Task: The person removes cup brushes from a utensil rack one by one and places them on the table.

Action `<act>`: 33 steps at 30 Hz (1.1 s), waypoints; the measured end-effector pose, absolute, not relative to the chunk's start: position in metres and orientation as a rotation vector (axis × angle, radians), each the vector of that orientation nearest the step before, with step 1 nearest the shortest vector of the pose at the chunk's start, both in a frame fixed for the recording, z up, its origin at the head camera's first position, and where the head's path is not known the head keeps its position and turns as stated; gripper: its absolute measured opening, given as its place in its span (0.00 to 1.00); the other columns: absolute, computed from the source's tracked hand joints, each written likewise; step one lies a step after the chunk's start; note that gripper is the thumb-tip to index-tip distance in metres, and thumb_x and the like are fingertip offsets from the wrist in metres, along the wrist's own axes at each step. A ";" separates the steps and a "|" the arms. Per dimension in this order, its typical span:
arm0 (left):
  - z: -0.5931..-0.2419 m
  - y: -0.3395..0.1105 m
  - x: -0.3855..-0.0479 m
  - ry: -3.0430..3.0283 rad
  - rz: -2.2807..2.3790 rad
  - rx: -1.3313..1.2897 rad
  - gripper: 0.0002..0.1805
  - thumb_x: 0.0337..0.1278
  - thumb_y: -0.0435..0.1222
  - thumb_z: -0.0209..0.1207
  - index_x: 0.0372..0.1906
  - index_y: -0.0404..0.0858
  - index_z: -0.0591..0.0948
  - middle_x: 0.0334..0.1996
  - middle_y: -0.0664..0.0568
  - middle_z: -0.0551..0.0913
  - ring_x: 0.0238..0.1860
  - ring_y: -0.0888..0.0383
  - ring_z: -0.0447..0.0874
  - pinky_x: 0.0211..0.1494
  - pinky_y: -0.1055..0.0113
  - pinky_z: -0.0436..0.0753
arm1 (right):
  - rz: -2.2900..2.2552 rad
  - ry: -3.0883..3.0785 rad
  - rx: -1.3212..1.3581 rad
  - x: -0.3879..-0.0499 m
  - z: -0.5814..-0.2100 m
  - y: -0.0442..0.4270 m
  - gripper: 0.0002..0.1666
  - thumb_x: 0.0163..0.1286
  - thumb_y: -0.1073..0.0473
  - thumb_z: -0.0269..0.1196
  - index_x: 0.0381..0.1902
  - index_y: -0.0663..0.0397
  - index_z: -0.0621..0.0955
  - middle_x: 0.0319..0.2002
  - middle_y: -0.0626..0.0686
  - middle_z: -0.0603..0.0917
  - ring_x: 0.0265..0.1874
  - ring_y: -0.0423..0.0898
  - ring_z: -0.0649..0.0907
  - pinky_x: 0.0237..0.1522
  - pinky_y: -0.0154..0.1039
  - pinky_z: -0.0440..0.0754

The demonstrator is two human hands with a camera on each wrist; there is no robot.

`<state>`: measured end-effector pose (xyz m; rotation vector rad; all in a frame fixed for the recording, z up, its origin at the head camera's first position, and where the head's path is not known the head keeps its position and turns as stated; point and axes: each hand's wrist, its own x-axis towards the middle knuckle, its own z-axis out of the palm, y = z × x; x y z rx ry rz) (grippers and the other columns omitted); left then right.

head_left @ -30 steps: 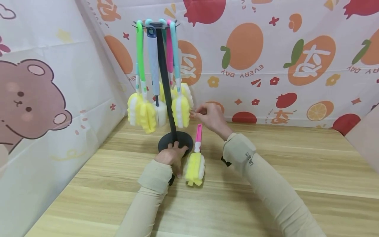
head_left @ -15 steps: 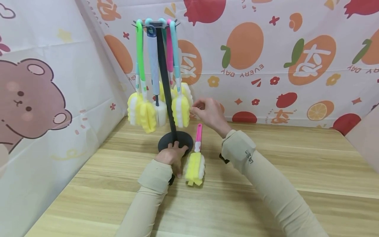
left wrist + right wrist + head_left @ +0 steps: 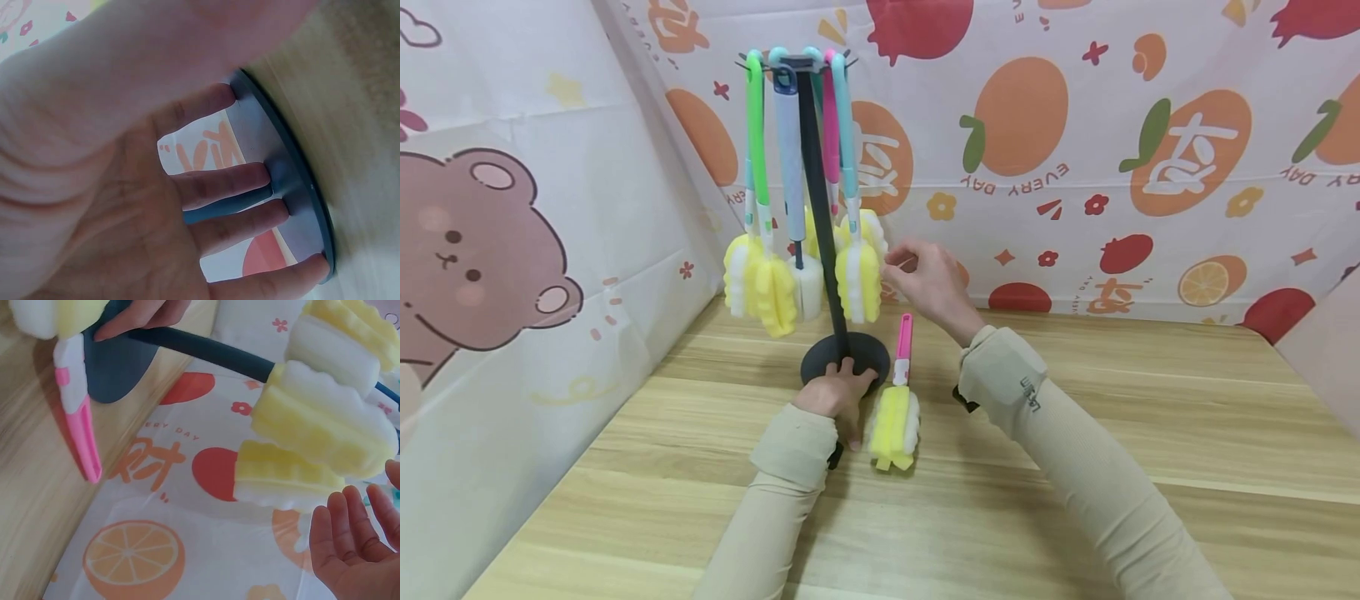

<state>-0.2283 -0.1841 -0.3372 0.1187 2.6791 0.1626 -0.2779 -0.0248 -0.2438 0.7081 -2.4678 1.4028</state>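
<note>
My left hand [image 3: 837, 393] presses its spread, straight fingers on the round black base [image 3: 815, 360] of a stand; in the left wrist view several fingertips [image 3: 255, 178] touch that base. From the hooks atop its black pole [image 3: 820, 183] hang several sponge bottle brushes. My right hand [image 3: 929, 283], fingers slightly bent and holding nothing, is raised beside the yellow-and-white sponge of a teal-handled bottle brush [image 3: 859, 282]. Whether it touches any sponge, I cannot tell. Between my hands, a pink-handled bottle brush [image 3: 894, 421] lies on the table, its sponge toward me.
A green-handled brush [image 3: 757, 142] and a blue-handled one [image 3: 790, 167] with a white sponge hang on the stand's near left side. Behind the wooden table [image 3: 1075, 467] rises a fruit-print cloth [image 3: 1022, 225]; a cloth with a bear [image 3: 482, 250] borders the left.
My right hand has shifted slightly left and up, closer to the hanging sponges. The left hand, the stand and the pink-handled brush have stayed in place.
</note>
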 end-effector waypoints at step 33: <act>-0.336 -0.183 -0.227 2.676 0.171 0.102 0.59 0.37 0.38 0.83 0.78 0.48 0.62 0.78 0.36 0.50 0.75 0.36 0.49 0.62 0.39 0.73 | 1.604 -2.427 0.658 -0.274 -0.226 -0.054 0.33 0.72 0.60 0.66 0.71 0.58 0.71 0.61 0.55 0.82 0.66 0.51 0.73 0.65 0.49 0.73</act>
